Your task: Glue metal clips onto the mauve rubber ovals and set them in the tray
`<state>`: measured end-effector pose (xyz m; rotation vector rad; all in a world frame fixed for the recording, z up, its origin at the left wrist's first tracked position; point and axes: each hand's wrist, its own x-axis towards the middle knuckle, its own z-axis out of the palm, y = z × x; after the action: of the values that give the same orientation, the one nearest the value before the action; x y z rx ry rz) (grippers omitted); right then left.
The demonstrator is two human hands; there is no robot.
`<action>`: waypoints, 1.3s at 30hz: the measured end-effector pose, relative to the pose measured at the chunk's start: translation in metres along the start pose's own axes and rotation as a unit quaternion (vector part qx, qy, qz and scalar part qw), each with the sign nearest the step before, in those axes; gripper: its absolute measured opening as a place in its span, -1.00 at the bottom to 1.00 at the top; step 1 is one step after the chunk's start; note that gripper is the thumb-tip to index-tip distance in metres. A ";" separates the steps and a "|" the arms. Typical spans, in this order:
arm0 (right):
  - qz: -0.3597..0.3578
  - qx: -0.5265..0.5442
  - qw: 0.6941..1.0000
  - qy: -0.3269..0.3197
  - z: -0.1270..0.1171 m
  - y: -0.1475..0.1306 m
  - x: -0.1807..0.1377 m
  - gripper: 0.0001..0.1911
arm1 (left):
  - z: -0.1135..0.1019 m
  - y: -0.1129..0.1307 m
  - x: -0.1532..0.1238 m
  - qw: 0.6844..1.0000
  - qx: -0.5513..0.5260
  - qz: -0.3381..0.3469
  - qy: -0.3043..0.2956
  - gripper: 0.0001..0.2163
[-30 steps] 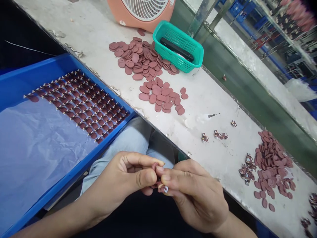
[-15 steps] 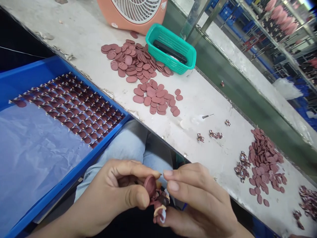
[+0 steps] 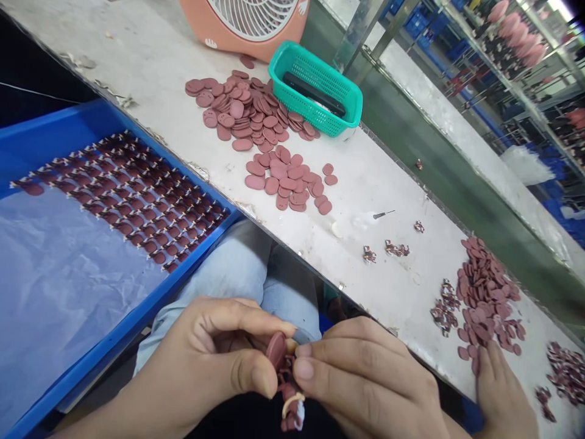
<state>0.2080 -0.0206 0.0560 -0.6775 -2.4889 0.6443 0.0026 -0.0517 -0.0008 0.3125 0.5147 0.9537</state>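
Note:
My left hand [image 3: 228, 353] pinches a brown oval disc [image 3: 276, 349] on its edge between thumb and fingers. Against the disc sits a small brown figurine [image 3: 289, 396] with a cream band and a white patch. My right hand [image 3: 365, 372] is closed around the figurine's upper side, its fingertips pressing there; the grip hides part of the piece. Both hands are close together above the lap, in front of the table edge.
A blue tray [image 3: 196, 253] at left holds rows of figurines on discs. On the table [image 3: 150, 79] lie disc piles [image 3: 251, 110], loose figurines [image 3: 397, 248], a needle tip [image 3: 382, 214], a green basket [image 3: 315, 113] and a fan [image 3: 228, 46]. Another person's hand [image 3: 503, 390] touches the right-hand discs [image 3: 487, 292].
My right fingertips have come in from slightly apart to press on the figurine, which now hangs a little lower. Another person's hand has appeared at the right-hand disc pile.

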 end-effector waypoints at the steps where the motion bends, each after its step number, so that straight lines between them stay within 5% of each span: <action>1: 0.004 0.003 1.000 -0.003 0.001 0.001 -0.001 -0.82 | 0.001 0.000 0.000 1.000 0.001 -0.002 0.008 -0.81; 17: 0.009 0.109 0.988 0.114 0.025 0.014 0.005 -0.88 | -0.005 0.004 0.005 0.996 0.088 -0.012 0.016 -0.88; 28: 0.059 0.154 0.981 0.105 0.033 0.031 0.006 -0.86 | -0.013 -0.007 0.014 0.983 0.109 -0.035 0.141 -0.77; 39: 0.072 0.165 0.978 0.107 0.032 0.033 0.003 -0.86 | -0.009 -0.010 0.015 0.981 0.109 -0.052 0.149 -0.71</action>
<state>0.1993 -0.0036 0.0136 -0.7585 -2.0843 0.9578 0.0117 -0.0440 -0.0169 0.3377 0.9054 0.8470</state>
